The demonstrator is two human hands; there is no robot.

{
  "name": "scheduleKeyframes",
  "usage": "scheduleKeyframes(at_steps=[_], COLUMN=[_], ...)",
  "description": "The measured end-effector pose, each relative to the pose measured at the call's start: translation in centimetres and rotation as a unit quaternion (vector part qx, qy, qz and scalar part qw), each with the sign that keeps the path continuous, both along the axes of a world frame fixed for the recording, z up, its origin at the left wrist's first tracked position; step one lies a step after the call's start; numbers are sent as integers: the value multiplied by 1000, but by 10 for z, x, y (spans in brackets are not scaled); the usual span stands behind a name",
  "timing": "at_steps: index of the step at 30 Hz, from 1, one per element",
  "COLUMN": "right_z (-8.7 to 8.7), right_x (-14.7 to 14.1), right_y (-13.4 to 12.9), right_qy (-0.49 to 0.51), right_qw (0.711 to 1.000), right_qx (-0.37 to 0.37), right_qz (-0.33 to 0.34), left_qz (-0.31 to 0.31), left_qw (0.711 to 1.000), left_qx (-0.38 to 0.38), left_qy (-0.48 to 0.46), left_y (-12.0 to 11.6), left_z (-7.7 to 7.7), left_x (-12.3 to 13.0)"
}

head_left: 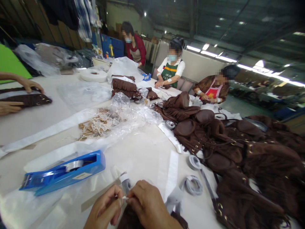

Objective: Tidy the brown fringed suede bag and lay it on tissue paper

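Observation:
Close to my body, my left hand (106,208) and my right hand (147,203) meet with their fingertips pinched together. Between them is a short bit of white string (125,197), which both hands hold. Below the hands lies a dark brown suede-like piece (130,218), mostly covered by them and cut off by the lower edge. Just beyond my fingers stands a small grey-and-white wrapped roll (125,180). A blue tape dispenser (88,168) with a tape roll in it rests to the left of my hands.
Brown fringed bags (228,152) are heaped along the right. Coiled grey wrapped straps (193,185) lie by my right hand. White strings with brown tags (100,125) sit mid-table among clear plastic. A co-worker's hands (30,86) hold a brown piece at left; several people work beyond.

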State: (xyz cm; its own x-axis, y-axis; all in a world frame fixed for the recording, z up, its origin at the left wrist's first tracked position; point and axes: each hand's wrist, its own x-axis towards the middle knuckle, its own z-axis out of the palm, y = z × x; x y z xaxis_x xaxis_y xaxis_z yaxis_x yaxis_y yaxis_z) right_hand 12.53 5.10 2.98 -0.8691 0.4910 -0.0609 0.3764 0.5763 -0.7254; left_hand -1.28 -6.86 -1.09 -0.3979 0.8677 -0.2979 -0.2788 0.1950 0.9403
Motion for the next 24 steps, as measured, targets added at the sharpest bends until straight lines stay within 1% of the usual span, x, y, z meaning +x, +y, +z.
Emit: scheduleKeyframes(at_steps=[3,5,6,7,10,13,15,17,19,20,22,23,24], right_z=[-5,-5,-5,-5,-6,-9,-12,-13,-14,-14,-13,-13,-13], right_x=[-2,-2,-2,-2,-2,-2,-1,0,1,1,3,4,5], right_y=[3,6,8,9,10,9,9,9,9,9,9,9,9], right_qy=[19,21,24,32,77,113,122,121,101,85,43,21,3], right_qw=[989,970,960,951,928,906,908,922,940,951,974,983,988], right_qx=[-116,-196,-230,-258,-325,-368,-355,-310,-254,-215,-105,-46,0], right_qz=[-90,-141,-156,-165,-166,-173,-185,-197,-204,-206,-195,-178,-156], left_qz=[69,113,121,118,84,43,33,37,51,63,87,88,75], left_qw=[997,992,990,991,994,997,997,996,995,993,987,984,980], left_qx=[17,9,-1,-10,-25,-38,-53,-57,-44,-36,-12,0,9], left_qy=[-36,-61,-67,-68,-67,-61,-55,-58,-80,-96,-131,-154,-183], left_y=[6,10,11,12,17,22,24,25,26,25,25,25,25], left_z=[-1,-6,-9,-13,-20,-20,-19,-17,-18,-18,-19,-19,-18], left_x=[4,11,16,20,28,28,26,24,23,22,21,21,20])
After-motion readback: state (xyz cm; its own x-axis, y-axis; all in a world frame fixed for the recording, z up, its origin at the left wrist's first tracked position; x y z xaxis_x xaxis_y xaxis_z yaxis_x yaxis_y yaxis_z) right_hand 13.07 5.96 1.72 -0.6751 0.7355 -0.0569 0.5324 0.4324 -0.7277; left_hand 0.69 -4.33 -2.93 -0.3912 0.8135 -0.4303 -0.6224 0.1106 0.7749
